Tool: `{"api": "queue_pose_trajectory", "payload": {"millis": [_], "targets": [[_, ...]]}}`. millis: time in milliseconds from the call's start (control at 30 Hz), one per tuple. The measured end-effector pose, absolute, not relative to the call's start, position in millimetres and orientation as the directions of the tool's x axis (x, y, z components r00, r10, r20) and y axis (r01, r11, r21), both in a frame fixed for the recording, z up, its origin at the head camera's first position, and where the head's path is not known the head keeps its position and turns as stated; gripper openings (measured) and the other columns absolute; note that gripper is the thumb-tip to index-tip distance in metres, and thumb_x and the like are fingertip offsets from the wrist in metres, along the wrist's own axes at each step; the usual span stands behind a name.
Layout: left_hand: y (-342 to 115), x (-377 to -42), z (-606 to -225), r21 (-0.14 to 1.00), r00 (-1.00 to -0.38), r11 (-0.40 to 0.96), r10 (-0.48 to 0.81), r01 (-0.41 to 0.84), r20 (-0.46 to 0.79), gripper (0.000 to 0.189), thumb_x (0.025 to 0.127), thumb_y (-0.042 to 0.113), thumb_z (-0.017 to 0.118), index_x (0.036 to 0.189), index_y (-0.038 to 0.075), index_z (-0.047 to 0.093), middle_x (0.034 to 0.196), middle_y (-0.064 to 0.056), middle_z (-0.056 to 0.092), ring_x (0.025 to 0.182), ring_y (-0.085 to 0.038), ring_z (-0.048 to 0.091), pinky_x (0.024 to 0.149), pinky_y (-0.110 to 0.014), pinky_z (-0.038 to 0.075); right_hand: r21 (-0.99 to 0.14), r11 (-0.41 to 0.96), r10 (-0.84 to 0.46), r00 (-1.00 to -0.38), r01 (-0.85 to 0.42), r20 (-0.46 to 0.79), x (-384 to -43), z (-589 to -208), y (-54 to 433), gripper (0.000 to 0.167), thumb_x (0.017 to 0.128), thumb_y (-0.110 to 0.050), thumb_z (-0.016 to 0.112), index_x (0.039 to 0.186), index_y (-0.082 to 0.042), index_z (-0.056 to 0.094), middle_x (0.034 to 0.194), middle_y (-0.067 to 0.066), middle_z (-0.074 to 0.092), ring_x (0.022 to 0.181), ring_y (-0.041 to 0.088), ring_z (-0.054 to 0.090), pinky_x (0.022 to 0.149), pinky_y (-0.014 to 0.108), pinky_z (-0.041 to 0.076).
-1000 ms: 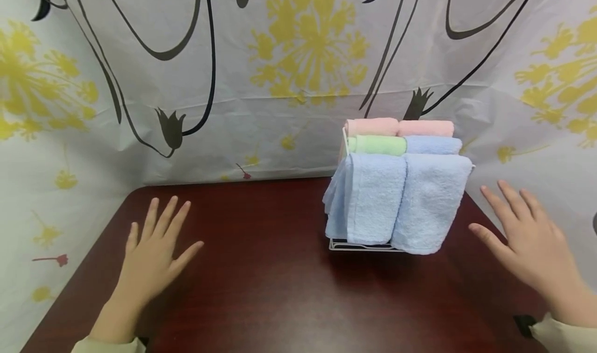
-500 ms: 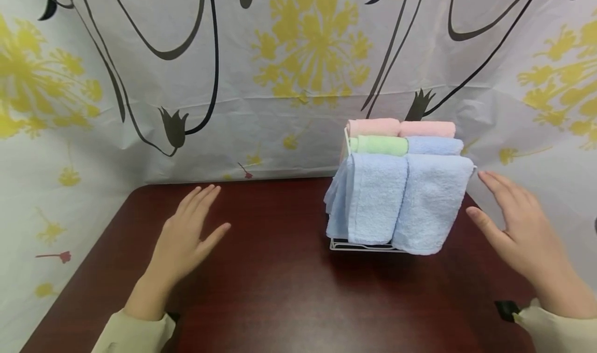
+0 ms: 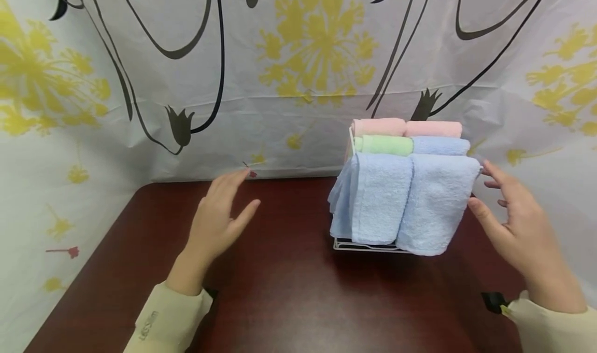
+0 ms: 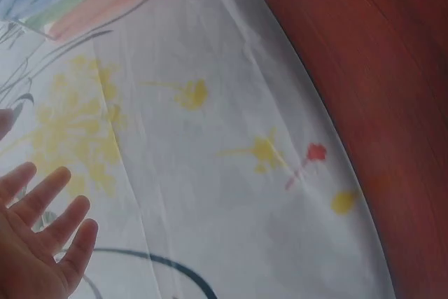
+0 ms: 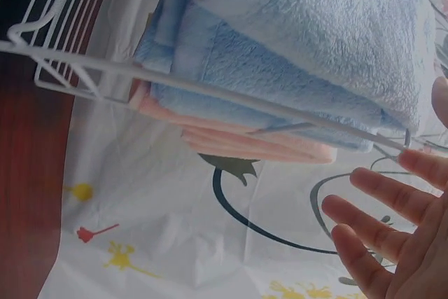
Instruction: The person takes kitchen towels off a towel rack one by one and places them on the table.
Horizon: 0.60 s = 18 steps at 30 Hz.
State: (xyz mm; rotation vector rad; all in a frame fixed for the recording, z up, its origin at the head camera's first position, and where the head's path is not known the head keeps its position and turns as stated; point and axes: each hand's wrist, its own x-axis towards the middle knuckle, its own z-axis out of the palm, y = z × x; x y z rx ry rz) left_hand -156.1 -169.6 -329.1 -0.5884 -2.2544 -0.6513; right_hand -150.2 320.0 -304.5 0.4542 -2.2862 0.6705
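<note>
A white wire rack (image 3: 368, 248) stands on the right part of the dark red table, filled with towels. Two light blue towels, a left one (image 3: 382, 197) and a right one (image 3: 436, 202), hang over its front. Behind them lie a green towel (image 3: 387, 145), a blue towel (image 3: 440, 145) and pink towels (image 3: 379, 127). My right hand (image 3: 527, 223) is at the rack's right side, fingers spread; in the right wrist view its index fingertip (image 5: 418, 162) is at the rack's wire, contact unclear. My left hand (image 3: 214, 221) hovers over the table, holding nothing, left of the rack.
A white cloth (image 3: 298, 156) printed with yellow flowers and dark stems hangs behind the table and along both sides. The dark red table (image 3: 289, 291) has a rounded back left corner. A black strap piece (image 3: 493, 301) shows by the right sleeve.
My left hand has moved right, toward the rack, and turned more sideways. My right hand has come left to the rack's side. The rack and towels stay in place; the view shifts slightly.
</note>
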Motion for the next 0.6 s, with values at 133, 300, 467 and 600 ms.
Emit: {"api": "queue_pose_trajectory", "payload": {"millis": [133, 300, 467, 600], "targets": [[-155, -164, -328, 0.293, -0.625, 0.728, 0.232, 0.620, 0.746, 0.059, 0.090, 0.024, 0.072, 0.143, 0.008, 0.052, 0.138, -0.011, 0.059, 0.130, -0.032, 0.051, 0.105, -0.052, 0.045, -0.374, 0.765, -0.090, -0.663, -0.524, 0.743, -152, -303, 314, 0.059, 0.093, -0.010, 0.068, 0.148, -0.017, 0.048, 0.140, -0.027, 0.049, 0.116, -0.024, 0.041, 0.085, -0.002, 0.028], [-135, -168, -326, 0.347, -0.652, 0.685, 0.246, 0.640, 0.717, 0.058, 0.094, 0.027, 0.069, 0.146, 0.012, 0.049, 0.140, -0.008, 0.058, 0.131, -0.028, 0.051, 0.108, -0.048, 0.043, -0.423, 0.685, -0.046, -0.616, -0.592, 0.786, -158, -298, 312, 0.045, 0.092, -0.003, 0.067, 0.137, -0.005, 0.059, 0.119, -0.037, 0.056, 0.107, -0.018, 0.053, 0.083, -0.004, 0.037], [-114, -170, -321, 0.409, -0.696, 0.663, 0.241, 0.627, 0.676, 0.054, 0.097, 0.029, 0.065, 0.147, 0.015, 0.048, 0.142, -0.004, 0.057, 0.132, -0.023, 0.051, 0.109, -0.045, 0.044, -0.429, 0.677, -0.010, -0.591, -0.597, 0.807, -163, -296, 310, 0.035, 0.092, -0.004, 0.067, 0.126, 0.004, 0.063, 0.106, -0.044, 0.057, 0.096, -0.024, 0.055, 0.081, -0.003, 0.038], [-99, -172, -316, 0.452, -0.710, 0.624, 0.247, 0.637, 0.659, 0.052, 0.098, 0.030, 0.063, 0.146, 0.016, 0.048, 0.143, -0.003, 0.056, 0.134, -0.020, 0.049, 0.110, -0.043, 0.043, -0.428, 0.688, 0.002, -0.588, -0.586, 0.809, -166, -294, 308, 0.032, 0.092, -0.004, 0.068, 0.121, 0.007, 0.064, 0.101, -0.048, 0.055, 0.089, -0.027, 0.053, 0.080, -0.004, 0.037]]}}
